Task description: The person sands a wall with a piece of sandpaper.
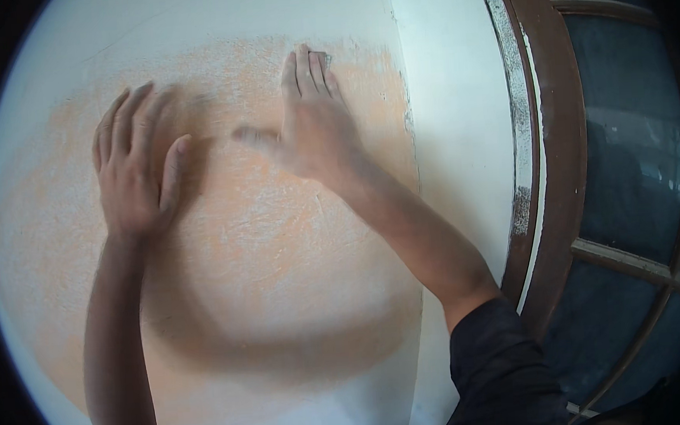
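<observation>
Ahead of me is a wall [279, 239] with a broad worn patch, where peach-orange colour shows through scuffed white. My left hand [131, 163] is open against the left part of this patch, fingers spread and thumb apart, holding nothing. Higher up and to the right, my right hand [315, 124] presses flat on the patch, its thumb stretched out to the left. Under its fingertips a small grey corner of sandpaper [325, 57] peeks out; the fingers cover the rest. Slight blur softens the right hand and thumb.
Right of the patch, a chipped vertical corner line [408, 122] borders a plain white strip of wall [459, 127]. Beyond it stand a brown frame [558, 144] with worn white paint and dark glass panes [635, 140] divided by bars. My arms cast shadows on the wall.
</observation>
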`<move>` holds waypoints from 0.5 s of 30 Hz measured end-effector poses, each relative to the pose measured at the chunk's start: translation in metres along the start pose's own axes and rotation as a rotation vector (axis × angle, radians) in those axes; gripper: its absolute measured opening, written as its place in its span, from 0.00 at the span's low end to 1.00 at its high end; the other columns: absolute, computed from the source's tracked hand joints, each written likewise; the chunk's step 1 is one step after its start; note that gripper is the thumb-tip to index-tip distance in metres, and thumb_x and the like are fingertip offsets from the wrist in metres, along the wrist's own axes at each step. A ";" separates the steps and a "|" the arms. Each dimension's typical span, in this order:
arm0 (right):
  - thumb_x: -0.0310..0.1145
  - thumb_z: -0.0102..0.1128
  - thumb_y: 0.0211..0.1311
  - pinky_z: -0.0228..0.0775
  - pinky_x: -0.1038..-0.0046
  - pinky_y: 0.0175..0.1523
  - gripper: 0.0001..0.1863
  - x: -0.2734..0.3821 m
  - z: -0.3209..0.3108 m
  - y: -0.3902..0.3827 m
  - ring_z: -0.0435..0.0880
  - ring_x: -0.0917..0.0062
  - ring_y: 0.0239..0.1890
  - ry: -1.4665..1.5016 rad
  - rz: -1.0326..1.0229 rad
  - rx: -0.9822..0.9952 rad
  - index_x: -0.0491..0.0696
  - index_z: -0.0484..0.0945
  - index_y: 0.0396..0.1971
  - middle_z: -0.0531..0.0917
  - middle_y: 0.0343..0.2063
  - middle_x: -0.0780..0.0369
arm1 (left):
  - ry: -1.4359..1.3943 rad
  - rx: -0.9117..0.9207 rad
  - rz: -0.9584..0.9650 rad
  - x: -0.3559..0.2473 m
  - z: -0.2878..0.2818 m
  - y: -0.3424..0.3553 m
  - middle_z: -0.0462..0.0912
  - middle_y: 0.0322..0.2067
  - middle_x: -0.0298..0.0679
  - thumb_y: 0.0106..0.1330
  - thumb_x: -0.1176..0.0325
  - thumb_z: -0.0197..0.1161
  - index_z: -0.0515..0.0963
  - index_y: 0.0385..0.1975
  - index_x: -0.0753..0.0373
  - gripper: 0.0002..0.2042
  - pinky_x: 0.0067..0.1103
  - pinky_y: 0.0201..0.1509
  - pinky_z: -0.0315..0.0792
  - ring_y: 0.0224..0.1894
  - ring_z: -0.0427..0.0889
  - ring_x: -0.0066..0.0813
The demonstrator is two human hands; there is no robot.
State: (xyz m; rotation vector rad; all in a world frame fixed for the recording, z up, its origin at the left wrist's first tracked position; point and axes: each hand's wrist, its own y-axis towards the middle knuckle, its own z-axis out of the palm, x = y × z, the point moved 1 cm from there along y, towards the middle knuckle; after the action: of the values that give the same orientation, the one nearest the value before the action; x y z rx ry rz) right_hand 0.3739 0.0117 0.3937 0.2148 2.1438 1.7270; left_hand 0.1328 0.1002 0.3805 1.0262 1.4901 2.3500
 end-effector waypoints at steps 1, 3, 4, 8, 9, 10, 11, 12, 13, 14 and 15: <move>0.82 0.32 0.65 0.33 0.54 0.84 0.67 -0.014 0.007 0.003 0.40 0.50 0.82 0.009 -0.041 -0.039 0.31 0.38 0.78 0.42 0.79 0.40 | -0.003 -0.034 -0.058 0.003 0.003 -0.003 0.73 0.69 0.42 0.77 0.46 0.52 0.75 0.67 0.52 0.25 0.43 0.79 0.56 0.75 0.66 0.45; 0.84 0.33 0.62 0.32 0.54 0.84 0.69 -0.073 0.001 0.029 0.39 0.49 0.82 0.267 0.179 -0.013 0.31 0.37 0.77 0.42 0.79 0.39 | 0.017 -0.070 -0.120 0.005 0.005 -0.009 0.74 0.68 0.41 0.76 0.45 0.53 0.74 0.68 0.53 0.26 0.43 0.78 0.58 0.74 0.67 0.45; 0.86 0.34 0.59 0.30 0.54 0.84 0.72 -0.097 -0.002 0.039 0.37 0.47 0.82 0.533 0.403 -0.002 0.30 0.36 0.77 0.42 0.79 0.38 | -0.001 -0.066 -0.138 0.004 0.005 -0.007 0.74 0.68 0.41 0.76 0.45 0.53 0.74 0.68 0.53 0.26 0.43 0.78 0.58 0.74 0.67 0.45; 0.86 0.33 0.60 0.29 0.54 0.84 0.71 -0.096 0.003 0.042 0.38 0.45 0.82 0.372 0.412 -0.029 0.31 0.36 0.77 0.42 0.79 0.38 | 0.011 -0.082 -0.077 0.002 0.016 -0.004 0.74 0.68 0.41 0.75 0.47 0.57 0.76 0.66 0.53 0.25 0.43 0.77 0.59 0.74 0.67 0.44; 0.85 0.33 0.61 0.29 0.54 0.84 0.70 -0.072 0.011 0.030 0.38 0.45 0.82 0.285 0.297 0.002 0.31 0.37 0.77 0.42 0.79 0.38 | 0.006 -0.063 -0.085 0.007 0.015 -0.009 0.74 0.68 0.41 0.75 0.47 0.56 0.76 0.66 0.53 0.25 0.43 0.77 0.59 0.74 0.67 0.44; 0.85 0.33 0.62 0.29 0.54 0.84 0.69 -0.057 0.011 0.022 0.38 0.45 0.82 0.201 0.173 0.020 0.32 0.38 0.78 0.43 0.79 0.38 | 0.012 -0.056 -0.093 0.009 0.011 -0.009 0.74 0.68 0.41 0.75 0.47 0.56 0.76 0.66 0.53 0.25 0.43 0.77 0.59 0.74 0.68 0.45; 0.84 0.32 0.63 0.28 0.53 0.84 0.68 -0.057 0.018 0.016 0.38 0.47 0.82 0.190 0.136 -0.020 0.32 0.39 0.78 0.43 0.79 0.39 | -0.001 -0.058 -0.090 0.008 0.008 -0.009 0.75 0.68 0.41 0.76 0.48 0.57 0.76 0.65 0.54 0.25 0.44 0.77 0.60 0.74 0.68 0.45; 0.84 0.32 0.63 0.28 0.53 0.84 0.68 -0.067 0.015 0.024 0.38 0.47 0.82 0.185 0.128 -0.025 0.32 0.39 0.78 0.43 0.79 0.39 | 0.002 -0.067 -0.097 0.006 0.012 -0.007 0.75 0.68 0.41 0.76 0.48 0.57 0.76 0.65 0.54 0.25 0.44 0.77 0.60 0.74 0.68 0.45; 0.83 0.31 0.64 0.27 0.52 0.84 0.67 -0.081 0.011 0.031 0.37 0.49 0.82 0.305 0.223 -0.039 0.32 0.39 0.78 0.43 0.79 0.40 | 0.016 -0.077 -0.078 0.007 0.014 -0.009 0.76 0.67 0.42 0.76 0.48 0.57 0.76 0.65 0.55 0.25 0.44 0.77 0.60 0.73 0.69 0.45; 0.83 0.30 0.65 0.27 0.52 0.84 0.66 -0.095 0.009 0.040 0.37 0.50 0.83 0.428 0.319 -0.054 0.31 0.39 0.77 0.43 0.79 0.41 | 0.031 -0.087 -0.058 0.008 0.016 -0.010 0.76 0.67 0.42 0.76 0.49 0.57 0.76 0.66 0.55 0.25 0.44 0.76 0.61 0.73 0.69 0.45; 0.82 0.28 0.66 0.26 0.52 0.84 0.66 -0.108 0.002 0.051 0.37 0.52 0.83 0.511 0.362 -0.102 0.31 0.40 0.77 0.42 0.80 0.41 | 0.022 -0.083 -0.052 0.007 0.016 -0.007 0.76 0.67 0.42 0.76 0.49 0.57 0.76 0.66 0.55 0.25 0.44 0.76 0.61 0.73 0.69 0.45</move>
State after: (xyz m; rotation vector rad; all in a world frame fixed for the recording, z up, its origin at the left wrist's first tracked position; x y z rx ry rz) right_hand 0.4673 -0.0121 0.4638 0.1516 2.4740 2.2937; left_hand 0.1359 0.1186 0.3814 0.9330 1.3961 2.3731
